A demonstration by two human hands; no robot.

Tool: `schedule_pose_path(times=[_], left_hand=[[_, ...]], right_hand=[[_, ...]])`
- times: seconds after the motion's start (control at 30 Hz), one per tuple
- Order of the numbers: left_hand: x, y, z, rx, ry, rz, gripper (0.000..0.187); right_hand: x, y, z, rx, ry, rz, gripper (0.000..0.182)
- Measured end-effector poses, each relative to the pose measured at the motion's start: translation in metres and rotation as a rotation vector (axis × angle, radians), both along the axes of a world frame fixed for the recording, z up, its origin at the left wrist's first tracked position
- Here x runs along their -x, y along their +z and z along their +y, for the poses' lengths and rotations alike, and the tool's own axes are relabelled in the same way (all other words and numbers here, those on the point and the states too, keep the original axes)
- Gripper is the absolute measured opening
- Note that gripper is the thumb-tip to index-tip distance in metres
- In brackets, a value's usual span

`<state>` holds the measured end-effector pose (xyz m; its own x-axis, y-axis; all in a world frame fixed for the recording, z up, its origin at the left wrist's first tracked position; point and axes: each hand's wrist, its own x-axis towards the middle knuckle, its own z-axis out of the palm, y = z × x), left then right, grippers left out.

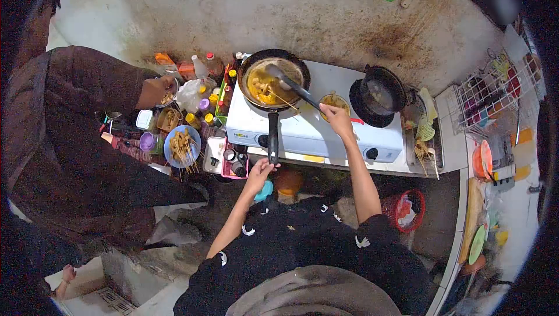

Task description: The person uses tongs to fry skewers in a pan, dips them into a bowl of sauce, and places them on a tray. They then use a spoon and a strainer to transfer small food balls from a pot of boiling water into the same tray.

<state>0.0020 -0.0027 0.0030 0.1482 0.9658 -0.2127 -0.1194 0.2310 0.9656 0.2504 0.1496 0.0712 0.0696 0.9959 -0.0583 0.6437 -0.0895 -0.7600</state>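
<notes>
My left hand (261, 176) is closed on the end of the black handle of a frying pan (272, 119), low at the stove's front edge. The pan sits on the left burner, with yellow-orange liquid and skewered food (263, 91) in it; one stick pokes out over the rim. My right hand (339, 120) grips a dark spatula (300, 91), whose head reaches down over the pan's contents. Just behind that hand is a small container (334, 102) of yellowish content, partly hidden by the fingers. Both pieces of cookware rest on the white two-burner stove (244, 132).
A black wok (382, 90) stands on the right burner. More skewers (424, 152) lie right of the stove. Another person (87, 106) works at left, beside a blue plate of skewers (182, 146), bottles and jars. A red basket (407, 210) stands on the floor; a white wire rack (488, 102) hangs right.
</notes>
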Motion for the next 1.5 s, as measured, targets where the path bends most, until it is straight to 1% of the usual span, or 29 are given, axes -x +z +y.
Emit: schedule_pose_path(times=[0.03, 0.07, 0.13, 0.17, 0.23, 0.27, 0.33, 0.37, 0.43, 0.47, 0.53, 0.67, 0.73, 0.87, 0.93, 0.97, 1.03, 1.17, 1.27, 1.33, 1.37, 1.43, 1.5], left_hand=[[0.0, -0.001, 0.0, 0.005, 0.003, -0.016, 0.024], [0.0, -0.002, 0.0, 0.013, 0.008, -0.033, 0.024], [0.0, -0.005, 0.0, 0.005, 0.01, -0.032, 0.024], [0.0, -0.006, 0.001, -0.006, 0.008, -0.031, 0.024], [0.0, -0.01, 0.001, -0.008, 0.002, -0.035, 0.023], [0.001, -0.012, 0.001, -0.007, -0.005, -0.039, 0.023], [0.0, -0.009, 0.002, -0.007, -0.004, -0.028, 0.023], [0.0, -0.008, 0.001, -0.004, -0.001, -0.017, 0.022], [0.001, -0.007, 0.001, -0.014, -0.004, -0.02, 0.023], [0.001, -0.005, 0.001, -0.028, -0.012, -0.021, 0.023], [0.001, 0.0, 0.0, -0.019, -0.012, -0.013, 0.023], [0.001, 0.0, 0.001, 0.005, -0.004, 0.014, 0.024], [0.001, -0.001, 0.0, 0.0, -0.003, 0.01, 0.024], [0.0, -0.002, 0.002, -0.016, 0.0, 0.006, 0.024], [0.001, -0.009, 0.002, -0.022, 0.0, -0.008, 0.024], [0.001, -0.013, 0.002, -0.027, 0.003, -0.024, 0.024], [0.001, -0.007, 0.001, -0.029, 0.002, -0.011, 0.024], [0.0, -0.005, 0.001, -0.028, 0.002, 0.022, 0.025], [0.0, 0.005, -0.001, -0.032, 0.003, 0.026, 0.025], [0.0, 0.004, -0.001, -0.016, 0.003, 0.03, 0.025], [-0.001, 0.003, 0.0, 0.001, 0.002, 0.034, 0.025], [-0.001, 0.0, 0.001, 0.0, -0.003, 0.023, 0.026], [0.001, -0.006, 0.0, 0.003, 0.0, 0.013, 0.026]], right_hand=[[0.001, -0.002, -0.002, -0.07, 0.001, -0.014, 0.044], [0.0, -0.002, -0.001, -0.068, 0.004, -0.014, 0.044], [-0.001, -0.003, 0.004, 0.067, 0.024, 0.069, 0.044], [-0.001, -0.005, 0.003, 0.066, 0.026, 0.07, 0.044], [0.001, -0.004, 0.0, -0.211, -0.022, -0.011, 0.045], [0.0, -0.003, 0.0, -0.211, -0.023, -0.011, 0.045], [0.001, 0.01, -0.004, -0.085, 0.039, -0.017, 0.047], [0.001, 0.016, -0.004, -0.083, 0.042, -0.017, 0.047], [0.001, 0.026, -0.003, 0.099, 0.038, 0.03, 0.047], [0.002, 0.025, -0.004, 0.099, 0.039, 0.03, 0.047], [0.003, 0.023, -0.006, -0.025, 0.022, -0.053, 0.048], [0.002, 0.013, -0.003, -0.036, 0.041, -0.044, 0.048], [0.004, 0.02, -0.005, 0.006, -0.027, -0.052, 0.048], [0.004, 0.023, -0.005, -0.008, 0.001, -0.087, 0.05], [0.003, 0.025, -0.004, 0.124, 0.033, 0.002, 0.05], [0.003, 0.024, -0.004, 0.124, 0.033, 0.002, 0.05], [0.004, 0.019, -0.005, -0.025, -0.019, -0.032, 0.05], [0.002, 0.016, -0.005, -0.029, 0.012, -0.069, 0.047], [0.003, 0.015, -0.005, -0.066, -0.006, 0.01, 0.046], [0.001, 0.016, -0.005, -0.107, -0.002, -0.065, 0.046], [0.0, 0.017, -0.005, -0.108, -0.008, -0.066, 0.046], [0.003, 0.028, -0.009, 0.047, 0.02, -0.025, 0.047], [0.003, 0.026, -0.008, 0.022, -0.01, -0.018, 0.046]])
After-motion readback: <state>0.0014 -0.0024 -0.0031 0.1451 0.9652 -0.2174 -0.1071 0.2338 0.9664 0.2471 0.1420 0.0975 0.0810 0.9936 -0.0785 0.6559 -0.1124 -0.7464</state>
